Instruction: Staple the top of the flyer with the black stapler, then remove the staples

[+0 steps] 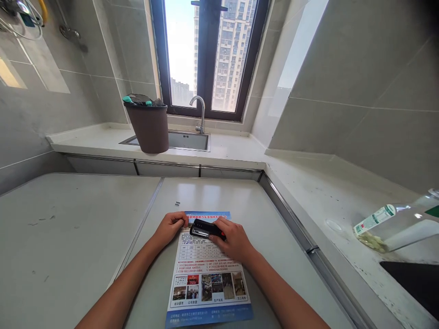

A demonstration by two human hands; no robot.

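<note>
A printed leaflet [209, 267] with a blue header, a table of figures and a row of photos lies on the white table in front of me. My right hand [233, 238] is wrapped round a black stapler [203, 228], which rests slantwise over the upper part of the leaflet, its jaw end to the left. At the leaflet's upper left edge, my left hand [173, 227] is closed with curled fingers, pinching the paper there. Just beyond the leaflet's top lie small staple strips [177, 203].
A brown bucket [149, 128] stands on the counter's front edge before the sink [188, 140] and tap [202, 114]. To the right, a clear bottle [394, 226] and a black object [411, 283] are on the side counter. A seam [144, 219] crosses the table.
</note>
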